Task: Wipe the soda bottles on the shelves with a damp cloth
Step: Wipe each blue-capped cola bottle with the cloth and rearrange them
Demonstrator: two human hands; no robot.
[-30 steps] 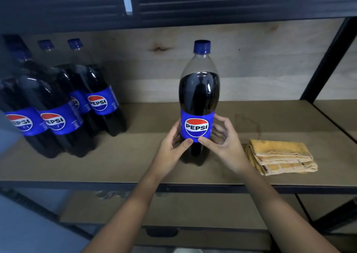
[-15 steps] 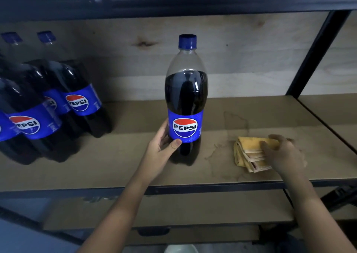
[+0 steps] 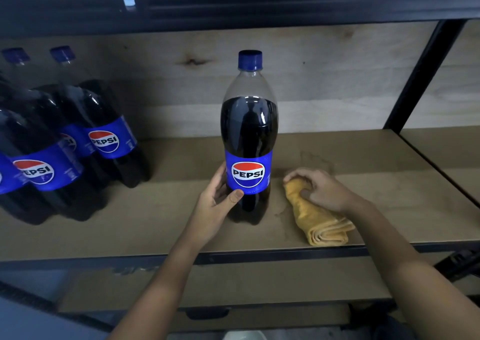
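Shelf (image 3: 130, 225): bottle (image 3: 248, 137) upright, left hand (image 3: 215, 204) gripping its label; right hand (image 3: 319, 189) clutching folded yellow cloth (image 3: 319, 222) just beside.

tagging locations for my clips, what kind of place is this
Likely a shop stockroom or storage area: a metal-framed shelf with bare board decks, a cluster of identical Pepsi bottles at left, and a plain plywood back panel.

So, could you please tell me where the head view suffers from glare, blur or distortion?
Head view: bright reflections streak the upright dark cola bottle with the blue label; the cluster of cola bottles at the left edge is soft and leans from wide-angle distortion; the folded yellow cloth and both hands stay sharp.
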